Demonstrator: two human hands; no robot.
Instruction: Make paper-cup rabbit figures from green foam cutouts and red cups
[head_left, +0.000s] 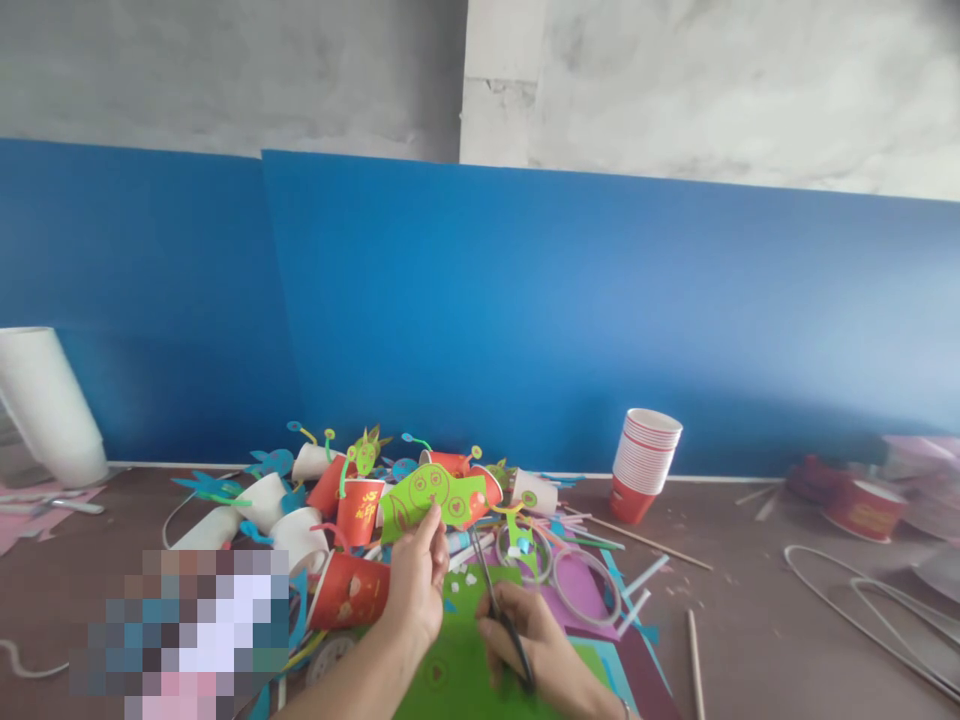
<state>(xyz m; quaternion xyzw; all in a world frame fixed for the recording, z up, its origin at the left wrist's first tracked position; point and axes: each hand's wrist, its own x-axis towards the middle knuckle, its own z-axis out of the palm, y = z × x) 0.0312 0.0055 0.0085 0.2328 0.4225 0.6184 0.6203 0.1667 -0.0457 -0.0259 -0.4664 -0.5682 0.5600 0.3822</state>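
Note:
My left hand (417, 578) pinches the lower edge of a green paper piece (431, 492) with a drawn face and leaf-like shapes on it. In my right hand (525, 632) are black-handled scissors (512, 640), their blades pointing up beside the right part of the paper. The blades look narrow, and a gap between them cannot be made out. Below both hands lies a larger green sheet (457, 665) with small white scraps on it. Red paper cups (360, 513) stand and lie behind and left of my left hand.
A tall cup stack (646, 460) stands at the back right. Tape rings (586, 587), straws and purple paper lie right of centre. Wooden sticks (695, 660) and a white cable (847, 610) are farther right. White cups (52, 405) stand at the left, before a blue partition (480, 300).

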